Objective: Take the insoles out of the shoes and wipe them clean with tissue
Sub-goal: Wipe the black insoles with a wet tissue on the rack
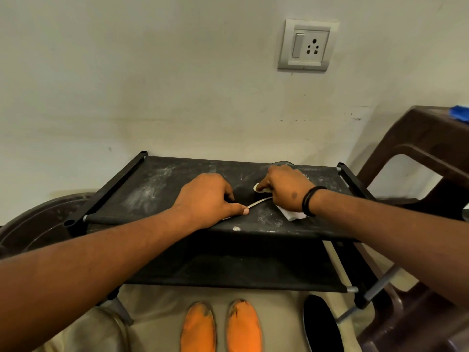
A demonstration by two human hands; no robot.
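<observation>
1. Head view, work surface: a black fabric rack shelf [157, 189], dusted with pale smears, stood against a cream wall [152, 85]. A dark insole [243, 193] with a light edge lay on the shelf between the two hands, seen nearly edge-on.
2. Head view, left hand: the left hand [205, 196] rested knuckles-up on the near end of the insole, fingers curled down over it and the thumb stretched along its pale edge, pinning it to the shelf.
3. Head view, right hand: the right hand [286, 186], with a black band [311, 200] on its wrist, held a wad of white tissue [291, 215] and pressed it on the far part of the insole; a corner of tissue showed under the wrist and another bit at the fingertips.
4. Head view, floor: two orange shoes [220, 326] stood side by side below the shelf, toes toward the rack. A second black insole [321, 323] lay on the floor just right of them, well apart from the hands.
5. Head view, surroundings: a switch and socket plate [307, 44] sat on the wall above the rack. A brown plastic stool [418, 138] stood at right with a blue object [460, 113] on top; a dark round tub [38, 224] sat at left.
</observation>
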